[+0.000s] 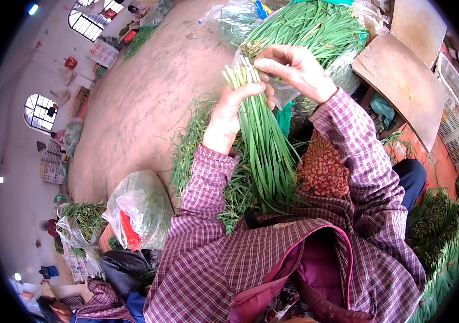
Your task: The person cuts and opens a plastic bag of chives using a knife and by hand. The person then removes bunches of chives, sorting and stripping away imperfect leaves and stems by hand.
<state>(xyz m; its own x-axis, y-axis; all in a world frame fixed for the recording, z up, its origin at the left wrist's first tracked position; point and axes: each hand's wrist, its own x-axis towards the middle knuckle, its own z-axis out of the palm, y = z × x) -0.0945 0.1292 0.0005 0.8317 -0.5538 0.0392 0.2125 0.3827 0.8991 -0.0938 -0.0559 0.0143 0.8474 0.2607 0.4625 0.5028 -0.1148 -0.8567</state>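
Note:
My left hand (228,114) is wrapped round a bunch of garlic chives (264,145), just below the pale stalk ends. The stalk ends point up and away from me, while the green leaves hang down toward my lap. Beside those pale ends, my right hand (298,71) is closed with thumb and forefinger in a pinch. Whatever lies between these fingertips is too small to make out. A large heap of chives (315,32) lies on plastic just beyond my right hand. Loose green trimmings (194,134) are piled beneath and left of the bunch.
At left stands a clear plastic bag (140,207) with a red tie. Flat boards (402,81) and a white plastic crate (453,118) are at right. Bundled chives (439,242) stand near my right side. Another person's sleeve (103,301) shows at lower left.

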